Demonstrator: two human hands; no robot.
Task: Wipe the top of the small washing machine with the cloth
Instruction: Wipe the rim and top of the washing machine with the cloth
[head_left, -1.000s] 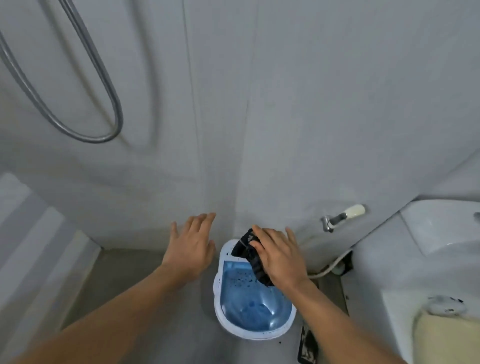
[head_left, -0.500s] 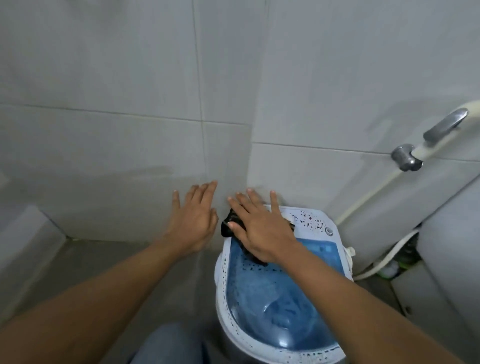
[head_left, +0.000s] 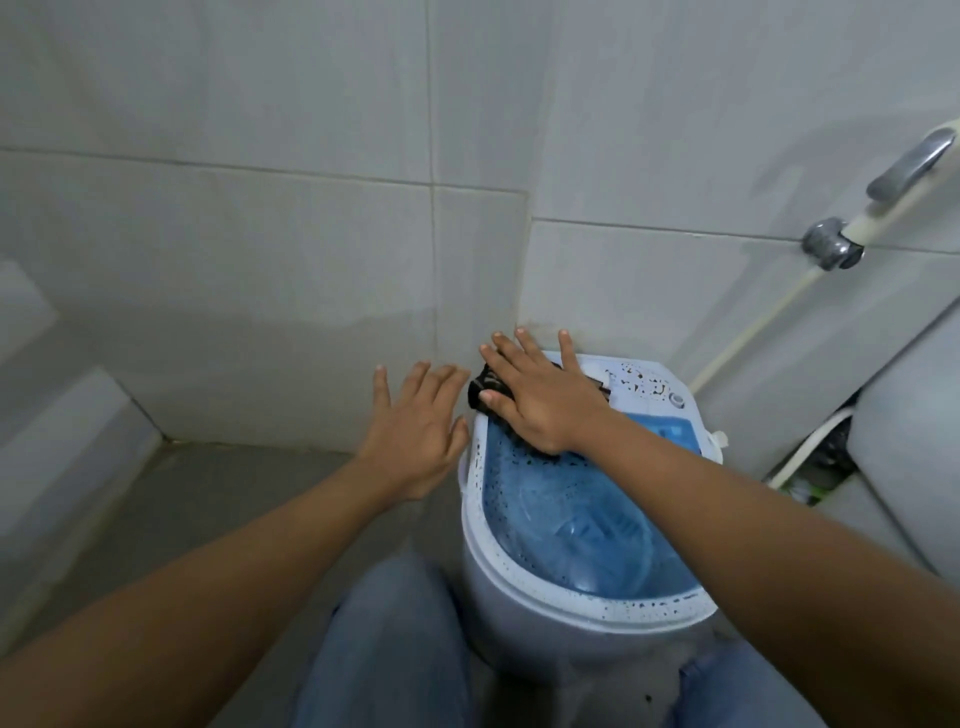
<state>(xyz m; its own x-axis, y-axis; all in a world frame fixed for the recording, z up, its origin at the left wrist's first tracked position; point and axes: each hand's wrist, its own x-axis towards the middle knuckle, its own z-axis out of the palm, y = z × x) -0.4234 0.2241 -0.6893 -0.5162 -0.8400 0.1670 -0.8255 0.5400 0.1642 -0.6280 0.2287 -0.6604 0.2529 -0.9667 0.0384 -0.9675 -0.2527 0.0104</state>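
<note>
Pressing crumpled dark cloth (head_left: 485, 391) onto speckled white washing machine (head_left: 641, 385): right hand (head_left: 545, 402), grip flat; left hand (head_left: 415, 436), grip spread, empty.

One head-worn wide-angle view looks steeply down, close over the washer (head_left: 519, 623), facing the tiled corner (head_left: 524, 260).

Two grips (head_left: 415, 436) (head_left: 548, 410), one cloth (head_left: 482, 391), one washer (head_left: 524, 618)

The right hand (head_left: 545, 402) lay flat, fingers spread, on the cloth (head_left: 480, 387) at the washing machine's (head_left: 530, 634) far left corner. The left hand (head_left: 415, 431) hung open just left of the machine, both arms outstretched.
</note>
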